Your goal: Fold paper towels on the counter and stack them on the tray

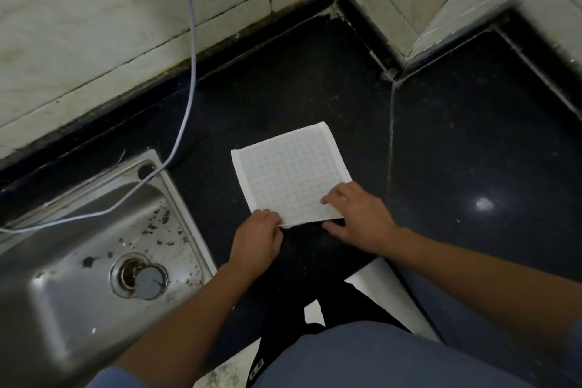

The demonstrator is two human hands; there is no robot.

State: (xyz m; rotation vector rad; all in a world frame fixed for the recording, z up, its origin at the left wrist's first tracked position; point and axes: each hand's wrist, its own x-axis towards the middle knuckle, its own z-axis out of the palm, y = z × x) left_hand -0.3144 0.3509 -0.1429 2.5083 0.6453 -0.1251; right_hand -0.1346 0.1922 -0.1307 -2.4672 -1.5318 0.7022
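A white paper towel [289, 173] with a fine grid pattern lies flat on the black counter [456, 151], roughly square and turned slightly clockwise. My left hand [256, 236] pinches its near left corner, where the edge lifts a little. My right hand [356, 217] sits at the near right corner, fingertips on top of the towel and thumb along its near edge. No tray shows in this view.
A steel sink [94, 255] with a drain plug [148, 280] fills the left. A white cable [189, 72] hangs down the tiled wall [94, 25] into the sink. A tiled corner juts out at the back right.
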